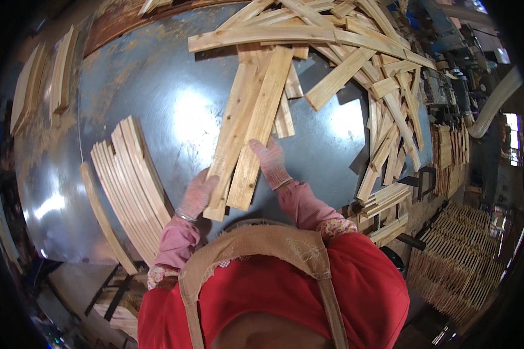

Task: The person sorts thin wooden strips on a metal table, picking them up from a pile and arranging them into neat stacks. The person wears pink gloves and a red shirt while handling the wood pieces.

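Note:
Two long wooden boards lie side by side in front of me, their near ends close to my body. My left hand (198, 193), in a pale glove, is closed on the edge of the left wooden board (234, 125) near its near end. The right wooden board (261, 119) has a few small dark knots, and my gloved right hand (268, 161) grips its right edge lower down. The far ends of both boards reach the loose heap of wooden boards (326, 36). Under my palms, the fingertips are partly hidden.
The grey metal table (157, 75) carries a row of stacked wooden strips (125, 180) on the left, with one curved strip (108, 221) beside it. Two small board stacks (63, 75) stand far left. Slatted wood piles (460, 262) and a pale hose (495, 104) are to the right.

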A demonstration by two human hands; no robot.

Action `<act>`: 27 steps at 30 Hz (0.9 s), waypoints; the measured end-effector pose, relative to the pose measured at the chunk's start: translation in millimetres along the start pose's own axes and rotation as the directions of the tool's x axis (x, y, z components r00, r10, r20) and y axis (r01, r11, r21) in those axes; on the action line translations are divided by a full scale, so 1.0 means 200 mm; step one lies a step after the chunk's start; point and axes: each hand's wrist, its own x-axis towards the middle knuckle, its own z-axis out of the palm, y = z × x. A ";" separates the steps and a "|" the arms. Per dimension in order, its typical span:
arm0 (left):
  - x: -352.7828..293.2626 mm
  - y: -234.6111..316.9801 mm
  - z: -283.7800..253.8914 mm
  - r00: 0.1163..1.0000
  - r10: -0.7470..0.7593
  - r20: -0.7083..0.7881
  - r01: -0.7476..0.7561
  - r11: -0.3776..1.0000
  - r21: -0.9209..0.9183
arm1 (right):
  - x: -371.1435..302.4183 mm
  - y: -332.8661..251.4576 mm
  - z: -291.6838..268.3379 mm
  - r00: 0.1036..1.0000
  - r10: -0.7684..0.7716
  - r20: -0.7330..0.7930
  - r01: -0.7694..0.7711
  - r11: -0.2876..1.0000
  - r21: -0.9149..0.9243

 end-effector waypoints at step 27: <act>-0.71 -0.17 0.14 0.803 0.003 -0.596 0.507 0.523 0.685 | -0.29 0.35 0.67 0.664 0.512 0.545 0.419 0.350 -0.838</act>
